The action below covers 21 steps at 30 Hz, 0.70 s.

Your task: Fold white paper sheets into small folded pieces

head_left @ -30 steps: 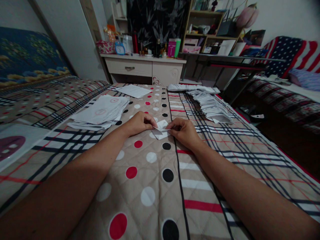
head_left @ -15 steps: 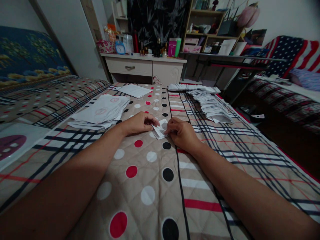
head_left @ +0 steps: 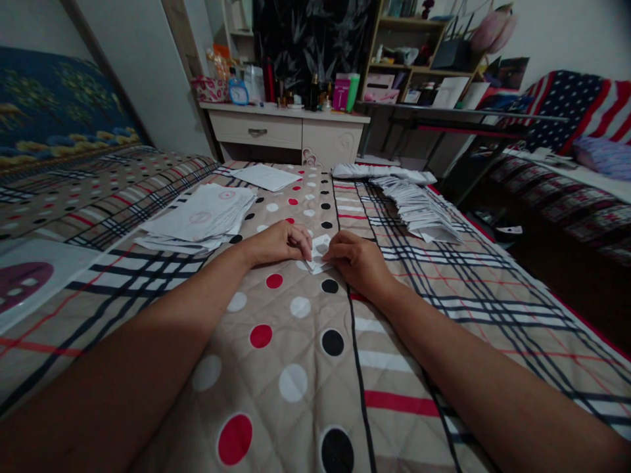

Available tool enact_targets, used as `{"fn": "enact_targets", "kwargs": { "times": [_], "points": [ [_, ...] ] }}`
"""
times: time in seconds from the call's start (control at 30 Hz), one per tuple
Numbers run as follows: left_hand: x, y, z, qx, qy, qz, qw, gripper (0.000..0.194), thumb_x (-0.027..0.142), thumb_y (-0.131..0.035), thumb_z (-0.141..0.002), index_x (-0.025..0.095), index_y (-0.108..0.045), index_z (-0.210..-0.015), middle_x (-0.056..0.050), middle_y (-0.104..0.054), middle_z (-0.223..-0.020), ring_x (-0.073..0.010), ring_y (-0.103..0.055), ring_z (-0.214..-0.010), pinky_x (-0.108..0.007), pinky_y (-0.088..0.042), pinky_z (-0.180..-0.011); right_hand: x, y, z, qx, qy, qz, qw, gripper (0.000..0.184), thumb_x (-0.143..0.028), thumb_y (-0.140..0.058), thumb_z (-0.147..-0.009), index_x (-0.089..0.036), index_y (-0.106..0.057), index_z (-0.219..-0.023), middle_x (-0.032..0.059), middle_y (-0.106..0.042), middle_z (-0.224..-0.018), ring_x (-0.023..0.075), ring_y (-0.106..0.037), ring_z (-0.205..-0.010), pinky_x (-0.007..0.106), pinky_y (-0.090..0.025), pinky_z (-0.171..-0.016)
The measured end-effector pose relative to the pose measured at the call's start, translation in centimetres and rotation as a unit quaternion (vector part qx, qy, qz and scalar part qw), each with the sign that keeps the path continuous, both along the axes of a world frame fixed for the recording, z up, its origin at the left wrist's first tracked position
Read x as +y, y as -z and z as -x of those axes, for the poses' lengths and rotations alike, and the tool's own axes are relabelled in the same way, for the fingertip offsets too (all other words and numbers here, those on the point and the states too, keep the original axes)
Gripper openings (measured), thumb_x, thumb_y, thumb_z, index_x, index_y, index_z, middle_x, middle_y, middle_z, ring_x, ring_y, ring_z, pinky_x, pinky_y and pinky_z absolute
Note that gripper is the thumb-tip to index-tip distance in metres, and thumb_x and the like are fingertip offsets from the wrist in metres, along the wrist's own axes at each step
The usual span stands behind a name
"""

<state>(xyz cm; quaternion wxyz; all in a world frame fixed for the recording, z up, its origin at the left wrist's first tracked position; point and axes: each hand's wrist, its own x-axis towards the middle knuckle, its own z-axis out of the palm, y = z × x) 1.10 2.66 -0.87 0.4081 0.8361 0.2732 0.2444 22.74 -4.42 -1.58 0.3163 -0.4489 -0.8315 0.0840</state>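
A small folded white paper (head_left: pixel 319 252) with faint print lies on the quilted bedcover (head_left: pixel 296 341), between my two hands. At its left edge my left hand (head_left: pixel 283 243) pinches it with thumb and fingertips. My right hand (head_left: pixel 359 259) has its fingers closed on the paper's right side, thumb and forefinger together. To the left is a stack of white paper sheets (head_left: pixel 202 213) with round red stamps. On the right stands a row of folded papers (head_left: pixel 419 209) packed closely together.
Another white sheet (head_left: pixel 266 177) lies farther back, near a white dresser (head_left: pixel 280 135). A long white bundle (head_left: pixel 384 173) lies behind the folded papers. A clear plastic bag (head_left: pixel 29 279) with a purple print is at the far left. The bed's right edge drops to a dark floor.
My left hand has shifted slightly right and down along the small paper's edge, covering more of its corner. My right hand keeps its pinch in nearly the same place.
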Motion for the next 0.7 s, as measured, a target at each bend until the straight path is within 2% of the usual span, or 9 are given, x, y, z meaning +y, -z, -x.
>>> {"fn": "enact_targets", "kwargs": {
  "times": [0.17, 0.33, 0.43, 0.53, 0.63, 0.7],
  "points": [
    [-0.2, -0.4, 0.2, 0.028, 0.000, -0.025, 0.999, 0.009, 0.018, -0.070, -0.069, 0.022, -0.079, -0.069, -0.004, -0.066, -0.090, -0.0144, -0.063, -0.080, -0.026, -0.049, -0.076, 0.2, 0.2, -0.1, -0.031, -0.029, -0.017, 0.999, 0.029, -0.003, -0.053, -0.082, -0.022, -0.075, -0.080, 0.0036, -0.067, -0.090, 0.0153, -0.061, -0.080, 0.025, -0.043, -0.070],
    [-0.5, -1.1, 0.0, 0.042, -0.008, -0.029, 0.999, 0.020, 0.009, -0.062, -0.065, 0.021, -0.078, -0.067, -0.003, -0.068, -0.088, -0.0150, -0.063, -0.081, -0.026, -0.048, -0.078, 0.1, -0.2, 0.0, -0.091, -0.054, -0.050, 0.993, 0.030, 0.000, -0.053, -0.081, -0.021, -0.074, -0.079, 0.0040, -0.068, -0.089, 0.0170, -0.059, -0.085, 0.026, -0.041, -0.071],
    [-0.5, -0.8, -0.4, 0.046, -0.009, -0.035, 0.998, 0.016, 0.015, -0.061, -0.071, 0.019, -0.075, -0.064, -0.004, -0.068, -0.083, -0.0152, -0.062, -0.079, -0.028, -0.047, -0.079, 0.0, -0.4, 0.1, -0.127, -0.066, -0.074, 0.987, 0.026, -0.001, -0.057, -0.082, -0.022, -0.073, -0.079, 0.0037, -0.069, -0.091, 0.0177, -0.058, -0.086, 0.027, -0.039, -0.070],
    [-0.6, -0.2, -0.9, 0.056, -0.072, -0.047, 0.995, 0.014, 0.030, -0.069, -0.072, 0.016, -0.071, -0.071, -0.003, -0.064, -0.074, -0.0141, -0.058, -0.068, -0.027, -0.046, -0.066, 0.0, -0.5, 0.1, -0.143, -0.073, -0.083, 0.984, 0.023, -0.003, -0.061, -0.082, -0.022, -0.073, -0.079, 0.0030, -0.070, -0.092, 0.0173, -0.057, -0.086, 0.027, -0.039, -0.069],
    [-0.7, 0.0, -1.2, 0.087, -0.157, -0.091, 0.980, 0.038, 0.039, -0.080, -0.061, 0.015, -0.069, -0.088, -0.004, -0.066, -0.084, -0.0147, -0.057, -0.070, -0.026, -0.044, -0.063, 0.0, -0.5, 0.1, -0.140, -0.077, -0.089, 0.983, 0.020, -0.005, -0.063, -0.083, -0.021, -0.074, -0.080, 0.0028, -0.070, -0.093, 0.0170, -0.057, -0.086, 0.027, -0.039, -0.068],
    [-0.7, -0.3, -1.2, 0.142, -0.193, -0.122, 0.963, 0.049, 0.048, -0.082, -0.056, 0.017, -0.069, -0.092, -0.005, -0.068, -0.089, -0.0162, -0.058, -0.073, -0.026, -0.043, -0.064, 0.0, -0.5, 0.1, -0.139, -0.076, -0.093, 0.983, 0.020, -0.005, -0.064, -0.083, -0.021, -0.074, -0.080, 0.0029, -0.070, -0.092, 0.0169, -0.057, -0.086, 0.027, -0.038, -0.067]
  ]
}}
